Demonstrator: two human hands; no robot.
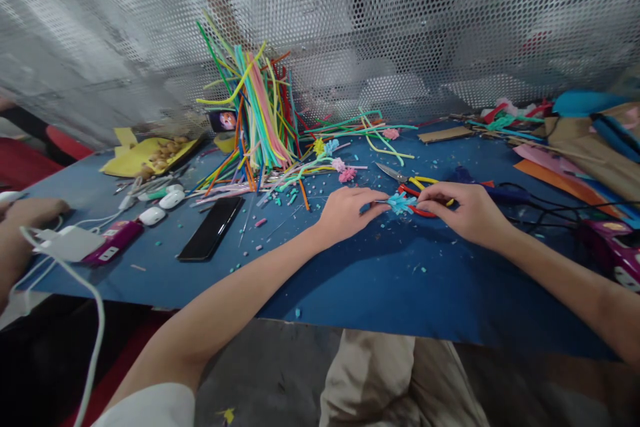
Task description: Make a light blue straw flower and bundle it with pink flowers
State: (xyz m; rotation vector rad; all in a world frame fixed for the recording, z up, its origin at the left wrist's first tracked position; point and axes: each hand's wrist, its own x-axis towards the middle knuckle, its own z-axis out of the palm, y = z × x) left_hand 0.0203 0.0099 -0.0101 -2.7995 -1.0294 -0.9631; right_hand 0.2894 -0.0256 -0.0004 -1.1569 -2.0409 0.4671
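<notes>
In from the worktop's front edge [360, 313], my left hand [345, 213] and right hand [463, 207] pinch the blue fluffy piece [401, 203]; tugging hard could unravel it.

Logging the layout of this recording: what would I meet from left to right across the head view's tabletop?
White charger → phone → left hand → blue fluff → right hand → orange paper.

dim, diffuse light; soft shadows across tabletop [380, 287]; edges stretched, slightly blurred.
</notes>
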